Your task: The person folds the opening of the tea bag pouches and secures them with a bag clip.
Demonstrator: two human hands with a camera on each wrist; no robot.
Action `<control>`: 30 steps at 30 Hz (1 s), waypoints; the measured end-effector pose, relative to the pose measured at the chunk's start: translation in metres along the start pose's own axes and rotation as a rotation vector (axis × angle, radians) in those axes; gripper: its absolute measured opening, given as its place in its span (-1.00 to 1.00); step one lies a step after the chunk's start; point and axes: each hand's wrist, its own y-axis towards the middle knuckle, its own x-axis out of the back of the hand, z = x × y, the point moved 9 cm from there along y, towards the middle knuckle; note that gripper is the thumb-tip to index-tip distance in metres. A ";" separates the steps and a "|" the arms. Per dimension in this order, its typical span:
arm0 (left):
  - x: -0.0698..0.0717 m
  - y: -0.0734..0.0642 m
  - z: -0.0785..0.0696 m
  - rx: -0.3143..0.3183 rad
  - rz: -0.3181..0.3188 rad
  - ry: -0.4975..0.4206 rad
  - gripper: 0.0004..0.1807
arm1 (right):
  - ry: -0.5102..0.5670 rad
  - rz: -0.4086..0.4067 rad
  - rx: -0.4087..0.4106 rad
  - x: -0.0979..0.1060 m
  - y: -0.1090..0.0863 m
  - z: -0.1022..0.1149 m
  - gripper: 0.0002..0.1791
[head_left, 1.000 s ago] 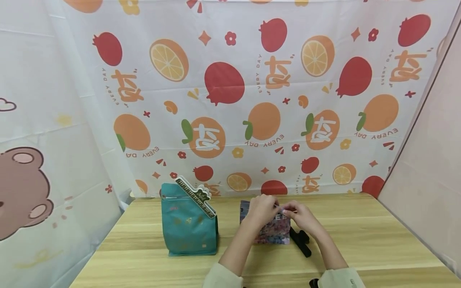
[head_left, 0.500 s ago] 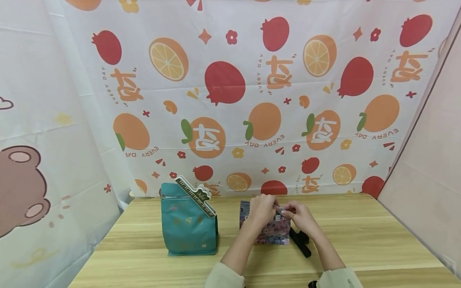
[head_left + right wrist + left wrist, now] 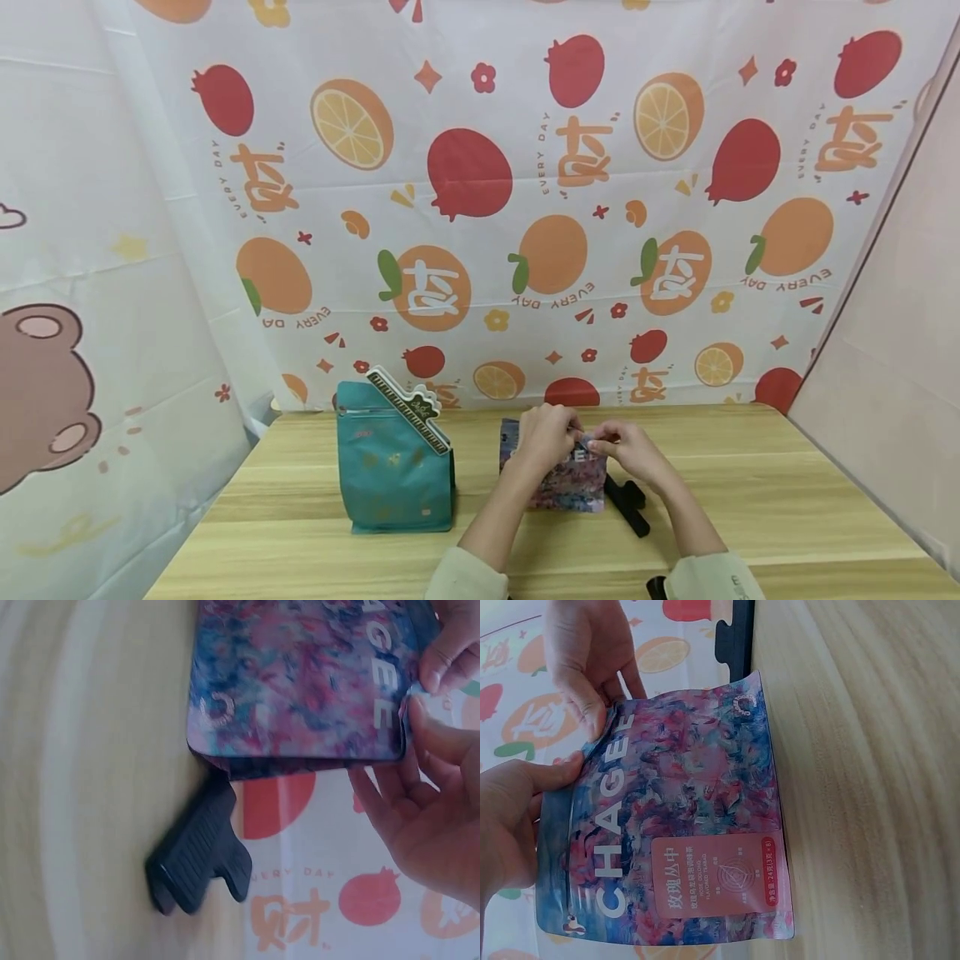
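Observation:
A pink, purple and blue tea pouch (image 3: 567, 487) lettered CHAGEE stands upright on the table, its printed front toward me. My left hand (image 3: 546, 435) pinches its top edge near the middle, thumb on the front face (image 3: 517, 806). Just to the right, my right hand (image 3: 633, 452) pinches the top edge near the right corner, thumb in front and fingers behind (image 3: 435, 802). The two thumbs are close together at a crease in the top strip. A black bag clip (image 3: 199, 851) lies on the table beside the pouch's lower right side.
A teal pouch (image 3: 393, 483) stands to the left on the wooden table (image 3: 750, 500), with a decorated long clip (image 3: 408, 408) slanting across its top corner. A fruit-print curtain (image 3: 480, 250) hangs behind the table. Something small and black (image 3: 656, 587) shows by the right sleeve.
Both hands stay at the pouch's top edge with only slight finger shifts. The pouch and the black bag clip keep their places.

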 end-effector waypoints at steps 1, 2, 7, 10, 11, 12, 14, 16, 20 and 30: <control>0.000 0.000 0.000 0.001 0.001 -0.001 -0.93 | 0.001 0.026 0.007 0.000 -0.001 0.000 -0.83; 0.000 0.000 0.000 0.002 0.002 -0.003 -0.93 | 0.007 0.051 0.012 -0.001 -0.002 0.001 -0.80; 0.000 0.002 -0.001 -0.005 -0.001 -0.007 -0.92 | 0.045 0.125 0.024 0.000 -0.008 0.001 -0.72; 0.001 0.002 -0.001 -0.005 0.002 -0.015 -0.92 | 0.024 0.112 0.036 0.001 -0.008 0.001 -0.74; 0.001 0.002 -0.001 -0.003 0.003 -0.018 -0.91 | 0.018 0.098 0.032 0.002 -0.007 0.001 -0.75; 0.001 0.002 0.000 -0.001 0.005 -0.026 -0.91 | 0.011 0.083 0.026 0.002 -0.006 0.000 -0.77; 0.002 0.002 0.002 0.001 0.012 -0.041 -0.92 | -0.002 0.044 0.003 0.002 -0.005 -0.002 -0.80; 0.001 0.001 0.003 0.000 0.023 -0.057 -0.92 | -0.004 0.005 -0.031 0.002 -0.005 -0.004 -0.82; -0.001 -0.001 0.005 0.000 0.080 -0.100 -0.94 | -0.014 -0.050 -0.073 0.003 -0.005 -0.008 -0.85; 0.005 -0.005 0.010 0.004 0.145 -0.116 -0.83 | -0.011 -0.063 -0.024 0.003 -0.003 -0.004 -0.91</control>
